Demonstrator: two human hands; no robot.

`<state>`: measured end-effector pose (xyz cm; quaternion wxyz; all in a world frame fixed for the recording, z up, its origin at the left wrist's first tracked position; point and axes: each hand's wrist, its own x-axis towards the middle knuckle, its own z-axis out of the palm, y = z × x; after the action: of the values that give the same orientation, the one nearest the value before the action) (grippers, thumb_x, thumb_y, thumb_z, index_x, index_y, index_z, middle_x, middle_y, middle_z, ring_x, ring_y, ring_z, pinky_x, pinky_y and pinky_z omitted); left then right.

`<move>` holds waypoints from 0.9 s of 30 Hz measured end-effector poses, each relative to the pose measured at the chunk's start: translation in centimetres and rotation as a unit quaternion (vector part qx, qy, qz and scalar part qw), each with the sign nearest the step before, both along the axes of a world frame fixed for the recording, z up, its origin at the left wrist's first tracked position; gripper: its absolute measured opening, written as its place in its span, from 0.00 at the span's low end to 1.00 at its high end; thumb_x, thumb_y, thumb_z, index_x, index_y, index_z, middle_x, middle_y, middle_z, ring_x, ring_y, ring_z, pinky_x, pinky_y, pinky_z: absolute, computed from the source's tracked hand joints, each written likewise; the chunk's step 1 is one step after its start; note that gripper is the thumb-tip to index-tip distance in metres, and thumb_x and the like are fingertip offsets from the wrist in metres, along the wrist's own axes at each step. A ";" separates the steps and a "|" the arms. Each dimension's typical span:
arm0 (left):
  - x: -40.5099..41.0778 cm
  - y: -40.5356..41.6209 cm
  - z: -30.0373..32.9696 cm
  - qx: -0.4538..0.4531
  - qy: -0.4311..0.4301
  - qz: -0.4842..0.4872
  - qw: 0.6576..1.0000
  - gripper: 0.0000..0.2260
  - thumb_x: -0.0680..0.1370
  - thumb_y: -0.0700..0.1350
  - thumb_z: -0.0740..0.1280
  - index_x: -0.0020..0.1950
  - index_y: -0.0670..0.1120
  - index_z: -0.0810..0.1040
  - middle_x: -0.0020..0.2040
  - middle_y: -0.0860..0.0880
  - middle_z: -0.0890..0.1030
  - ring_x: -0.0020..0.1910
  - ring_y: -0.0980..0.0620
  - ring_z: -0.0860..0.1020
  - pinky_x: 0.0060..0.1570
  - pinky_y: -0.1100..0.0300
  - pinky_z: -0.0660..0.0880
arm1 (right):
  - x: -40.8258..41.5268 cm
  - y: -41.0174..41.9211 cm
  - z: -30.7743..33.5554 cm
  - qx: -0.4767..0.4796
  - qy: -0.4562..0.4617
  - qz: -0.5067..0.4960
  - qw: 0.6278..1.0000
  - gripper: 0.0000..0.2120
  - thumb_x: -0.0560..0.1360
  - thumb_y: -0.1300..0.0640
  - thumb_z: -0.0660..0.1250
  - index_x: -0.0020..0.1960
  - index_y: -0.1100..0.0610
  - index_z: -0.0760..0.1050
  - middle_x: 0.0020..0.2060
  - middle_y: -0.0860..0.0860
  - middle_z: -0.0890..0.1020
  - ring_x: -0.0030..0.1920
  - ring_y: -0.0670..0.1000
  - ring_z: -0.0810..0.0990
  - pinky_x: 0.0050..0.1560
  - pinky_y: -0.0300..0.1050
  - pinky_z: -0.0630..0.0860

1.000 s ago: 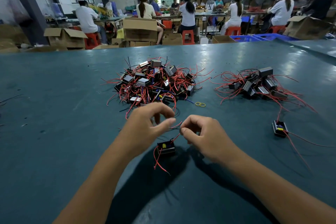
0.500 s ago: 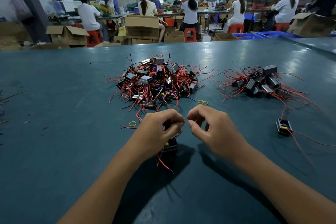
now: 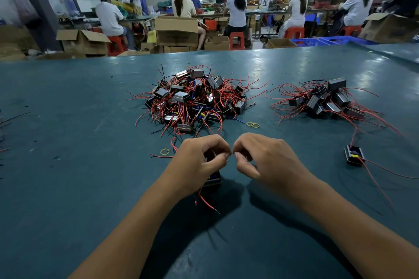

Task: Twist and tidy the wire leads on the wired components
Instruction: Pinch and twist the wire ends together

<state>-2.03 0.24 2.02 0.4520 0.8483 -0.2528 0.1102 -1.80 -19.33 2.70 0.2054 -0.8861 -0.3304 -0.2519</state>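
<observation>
- Here the left hand [image 3: 199, 163] and right hand [image 3: 263, 158] meet fingertip to fingertip, each grip pinching thin leads above a small black component [image 3: 212, 180] on the counter [image 3: 68, 165].
- Likely light, springy wire; best held near the ends.
- Beyond: unsorted pile [image 3: 195, 99], smaller pile [image 3: 326, 102].
- Cardboard boxes [image 3: 176, 29] behind; contents hidden.

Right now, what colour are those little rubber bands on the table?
Yellow: the rubber bands, clearest in the head view.
</observation>
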 end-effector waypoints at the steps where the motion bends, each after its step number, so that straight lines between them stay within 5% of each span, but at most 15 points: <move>1: 0.0 0.0 0.0 0.002 -0.002 0.000 1.000 0.03 0.76 0.43 0.69 0.45 0.49 0.81 0.36 0.50 0.81 0.34 0.46 0.78 0.38 0.48 0.76 | -0.1 0.0 0.0 0.016 0.032 -0.001 0.999 0.06 0.74 0.54 0.61 0.43 0.55 0.75 0.34 0.45 0.76 0.33 0.49 0.73 0.34 0.49 0.74; 5: 0.0 -0.1 0.1 0.037 -0.040 -0.004 0.998 0.04 0.76 0.38 0.70 0.44 0.46 0.82 0.35 0.53 0.81 0.32 0.51 0.76 0.34 0.55 0.75 | -0.1 0.3 0.4 0.176 0.287 0.012 0.942 0.07 0.74 0.61 0.65 0.38 0.56 0.75 0.28 0.48 0.77 0.29 0.49 0.72 0.31 0.44 0.70; 6: -0.1 -0.2 0.2 0.043 -0.049 -0.010 0.998 0.04 0.76 0.38 0.70 0.44 0.46 0.82 0.35 0.54 0.81 0.32 0.53 0.76 0.34 0.57 0.74 | 0.0 0.3 0.7 0.244 0.384 0.013 0.890 0.08 0.74 0.63 0.64 0.37 0.57 0.74 0.27 0.48 0.76 0.27 0.48 0.71 0.27 0.41 0.67; 9: -0.2 -0.4 0.2 0.015 -0.042 -0.018 0.999 0.03 0.77 0.40 0.69 0.44 0.48 0.80 0.34 0.54 0.79 0.31 0.54 0.74 0.33 0.61 0.71 | 0.0 0.3 1.4 0.429 0.626 0.029 0.650 0.08 0.75 0.62 0.60 0.39 0.57 0.73 0.28 0.48 0.72 0.23 0.43 0.65 0.17 0.33 0.56; 10: -0.2 -0.4 0.2 0.005 -0.035 -0.013 0.999 0.03 0.77 0.42 0.68 0.44 0.49 0.80 0.34 0.54 0.78 0.31 0.54 0.74 0.33 0.60 0.70 | 0.0 0.3 1.4 0.439 0.634 0.032 0.636 0.08 0.76 0.62 0.60 0.40 0.57 0.74 0.29 0.48 0.73 0.23 0.42 0.65 0.17 0.33 0.56; 14: -0.2 -0.6 -0.3 -0.003 -0.003 -0.013 1.000 0.02 0.77 0.46 0.67 0.45 0.50 0.78 0.32 0.55 0.75 0.30 0.58 0.69 0.32 0.64 0.67 | -0.2 0.2 1.2 0.335 0.465 0.028 0.819 0.07 0.75 0.64 0.65 0.38 0.60 0.77 0.29 0.51 0.78 0.23 0.45 0.70 0.22 0.35 0.63; 17: -0.1 -0.6 -0.4 -0.007 0.009 -0.025 1.000 0.02 0.78 0.47 0.67 0.45 0.52 0.78 0.32 0.56 0.74 0.30 0.58 0.68 0.32 0.62 0.67 | -0.1 0.0 0.9 0.270 0.360 0.034 0.892 0.08 0.75 0.65 0.66 0.39 0.58 0.78 0.28 0.50 0.80 0.25 0.46 0.74 0.26 0.35 0.68; 21: 0.1 -0.6 -0.4 -0.039 0.037 -0.034 0.998 0.02 0.77 0.47 0.66 0.46 0.53 0.78 0.32 0.54 0.75 0.32 0.54 0.70 0.33 0.52 0.69 | -0.2 -0.6 0.7 0.174 0.197 0.042 0.964 0.04 0.74 0.60 0.67 0.40 0.54 0.77 0.29 0.46 0.78 0.29 0.40 0.74 0.33 0.29 0.68; 24: 0.1 -0.7 -0.4 -0.063 0.058 -0.043 0.995 0.03 0.78 0.46 0.66 0.46 0.52 0.79 0.33 0.55 0.74 0.32 0.54 0.69 0.33 0.54 0.67 | -0.3 -0.9 0.5 0.080 0.062 0.051 0.994 0.01 0.72 0.59 0.68 0.44 0.54 0.77 0.34 0.41 0.76 0.33 0.38 0.72 0.37 0.26 0.66; 27: 0.1 -0.6 -0.3 -0.079 0.077 -0.054 0.992 0.03 0.78 0.46 0.67 0.46 0.49 0.80 0.33 0.53 0.74 0.32 0.52 0.69 0.34 0.56 0.66 | -0.1 -0.9 0.3 0.027 -0.039 0.050 0.998 0.04 0.73 0.58 0.65 0.43 0.56 0.78 0.36 0.44 0.77 0.34 0.43 0.74 0.35 0.39 0.74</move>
<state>-1.91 -0.32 1.69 0.5413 0.8009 -0.2531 0.0394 -1.95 -20.22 3.05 0.2290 -0.8521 -0.3750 -0.2843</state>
